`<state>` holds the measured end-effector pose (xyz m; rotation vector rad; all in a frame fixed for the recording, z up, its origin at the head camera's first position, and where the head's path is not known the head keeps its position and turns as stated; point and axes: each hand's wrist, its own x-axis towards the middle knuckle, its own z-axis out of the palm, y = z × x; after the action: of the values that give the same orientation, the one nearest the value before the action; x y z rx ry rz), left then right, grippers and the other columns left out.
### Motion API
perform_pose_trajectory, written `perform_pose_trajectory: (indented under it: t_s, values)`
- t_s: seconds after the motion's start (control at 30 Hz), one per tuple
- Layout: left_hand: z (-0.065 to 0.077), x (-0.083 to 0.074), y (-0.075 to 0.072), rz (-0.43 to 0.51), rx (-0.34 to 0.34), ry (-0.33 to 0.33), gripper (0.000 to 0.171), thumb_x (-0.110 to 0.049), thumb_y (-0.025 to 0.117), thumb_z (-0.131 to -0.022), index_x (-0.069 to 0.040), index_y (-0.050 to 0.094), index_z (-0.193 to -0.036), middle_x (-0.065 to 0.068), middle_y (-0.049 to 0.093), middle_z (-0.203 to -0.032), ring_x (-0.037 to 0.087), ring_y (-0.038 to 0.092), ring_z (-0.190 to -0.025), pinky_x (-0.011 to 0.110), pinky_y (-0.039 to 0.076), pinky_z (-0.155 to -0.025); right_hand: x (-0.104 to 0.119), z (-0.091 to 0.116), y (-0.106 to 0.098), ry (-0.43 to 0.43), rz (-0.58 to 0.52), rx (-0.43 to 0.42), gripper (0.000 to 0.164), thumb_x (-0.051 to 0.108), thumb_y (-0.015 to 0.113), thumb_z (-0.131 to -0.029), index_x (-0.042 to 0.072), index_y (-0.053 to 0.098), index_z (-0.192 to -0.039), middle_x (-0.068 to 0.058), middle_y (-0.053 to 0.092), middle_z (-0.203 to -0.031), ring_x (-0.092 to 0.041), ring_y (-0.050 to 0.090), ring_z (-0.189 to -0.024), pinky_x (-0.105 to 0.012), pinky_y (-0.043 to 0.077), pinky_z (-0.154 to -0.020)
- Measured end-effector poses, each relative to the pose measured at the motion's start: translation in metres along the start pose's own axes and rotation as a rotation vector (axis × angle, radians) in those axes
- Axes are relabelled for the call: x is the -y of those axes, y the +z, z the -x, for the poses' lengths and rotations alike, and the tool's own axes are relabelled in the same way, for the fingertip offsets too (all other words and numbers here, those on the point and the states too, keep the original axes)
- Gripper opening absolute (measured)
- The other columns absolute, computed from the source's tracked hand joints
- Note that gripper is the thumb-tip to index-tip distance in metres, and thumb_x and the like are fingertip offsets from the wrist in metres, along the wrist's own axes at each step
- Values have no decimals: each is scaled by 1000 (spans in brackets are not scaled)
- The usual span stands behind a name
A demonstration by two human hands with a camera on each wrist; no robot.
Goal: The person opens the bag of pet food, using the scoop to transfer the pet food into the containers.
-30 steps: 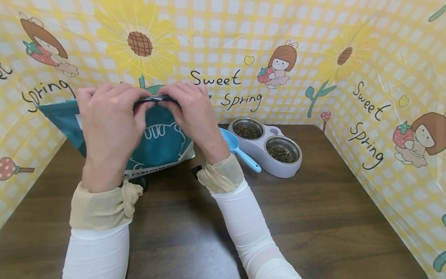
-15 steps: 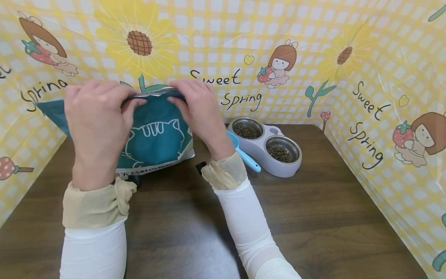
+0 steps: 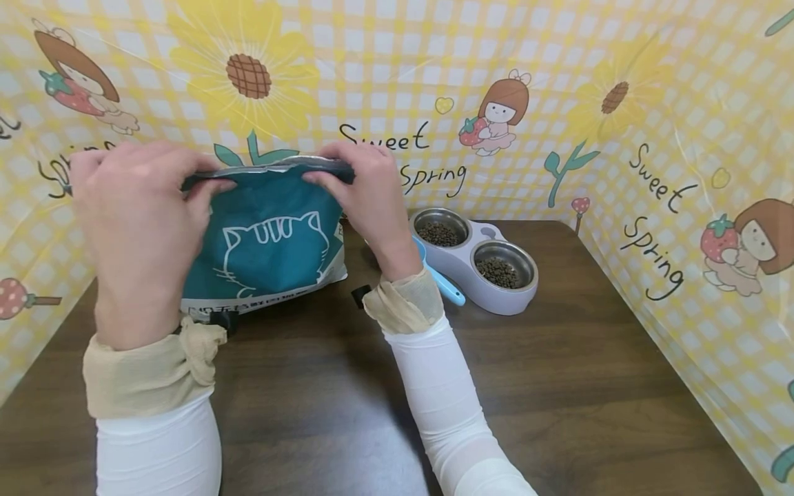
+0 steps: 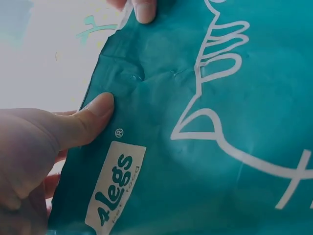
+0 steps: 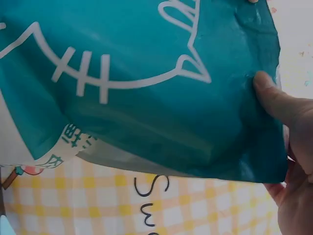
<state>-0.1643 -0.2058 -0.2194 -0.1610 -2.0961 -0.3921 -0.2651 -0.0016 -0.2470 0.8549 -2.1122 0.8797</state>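
A teal pet food bag (image 3: 273, 241) with a white cat outline stands upright at the back left of the table. Its top edge is pinched by both hands, thumbs on the near face and fingers behind. My left hand (image 3: 139, 234) grips the left part of that edge, near the "4Legs" label (image 4: 116, 188) in the left wrist view. Toward the right end, my right hand (image 3: 375, 207) holds the same edge, its thumb (image 5: 269, 90) pressed flat on the teal face. A silvery strip shows along the top between the hands. The bag's inside is hidden.
Right of the bag, a grey double bowl stand (image 3: 453, 265) holds two metal bowls with brown kibble. A light blue scoop (image 3: 443, 282) leans beside it, partly behind my right wrist. Yellow checked cloth (image 3: 397, 62) walls in the brown table (image 3: 527, 399).
The hands started close together at the middle of the bag's top edge. My left hand has slid left and my right hand slightly right, leaving more of the edge and cat outline visible.
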Motion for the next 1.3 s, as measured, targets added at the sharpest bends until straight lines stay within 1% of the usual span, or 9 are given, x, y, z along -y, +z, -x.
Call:
perform_pose_trajectory:
  t_s: [0.17,0.5,0.7,0.8,0.9,0.97,1.1,1.17,1.3]
  values:
    - [0,2,-1,-24,10,-21,27,-24,79,-81,-5,80,-99,23,75,-93,45,61,-84,55,26,-79,-6,2,-1,129,-212,-20,31,23,84,-76,4,73,-98,-6,76,-94,-4,64,-86,-21,56,-81]
    - [1,16,-13,-43,-13,-128,32,-29,72,-88,-1,78,-101,27,74,-96,46,56,-93,54,22,-93,-3,1,-1,115,-310,-89,27,17,86,-74,1,72,-91,-9,75,-86,-6,64,-79,-24,58,-74]
    - [-1,24,-11,25,-3,-180,35,-26,76,-86,4,76,-103,29,71,-104,44,53,-103,54,29,-99,4,1,-3,331,-487,-108,39,7,87,-72,-4,64,-103,-16,72,-96,-13,61,-80,-19,50,-69]
    - [-2,36,-14,64,5,-346,40,-34,76,-83,-6,74,-113,11,69,-110,29,53,-108,43,36,-101,3,2,-4,389,-649,-87,36,0,81,-78,-8,62,-107,-21,69,-99,-19,61,-77,-19,50,-65]
    - [-1,55,-15,186,24,-581,44,-39,76,-82,-25,68,-123,-17,64,-109,1,52,-103,23,37,-92,-2,3,-2,416,-762,-57,29,-2,75,-84,-10,65,-109,-22,70,-101,-18,66,-79,-21,54,-68]
    - [2,69,-13,319,52,-710,44,-40,76,-81,-33,65,-124,-29,58,-101,-9,49,-86,13,38,-75,-5,3,0,438,-811,-58,26,-3,73,-85,-12,66,-108,-23,72,-101,-17,68,-83,-22,56,-71]
    - [5,92,-7,657,132,-750,36,-30,77,-83,-19,73,-117,-21,67,-88,-2,55,-85,10,42,-64,-9,3,5,489,-855,-101,22,-2,73,-85,-14,67,-103,-25,73,-96,-16,70,-83,-22,56,-72]
    - [8,99,-3,820,146,-751,32,-25,77,-83,-12,76,-112,-16,71,-84,3,56,-92,10,45,-69,-9,2,6,505,-859,-128,21,-2,75,-84,-14,68,-100,-22,75,-92,-15,70,-81,-21,57,-71]
    - [8,100,3,981,48,-728,27,-17,81,-79,-2,78,-102,-6,75,-84,10,61,-88,11,49,-70,-5,-1,5,483,-830,-179,20,-4,76,-82,-15,68,-97,-20,74,-85,-14,68,-75,-20,56,-66]
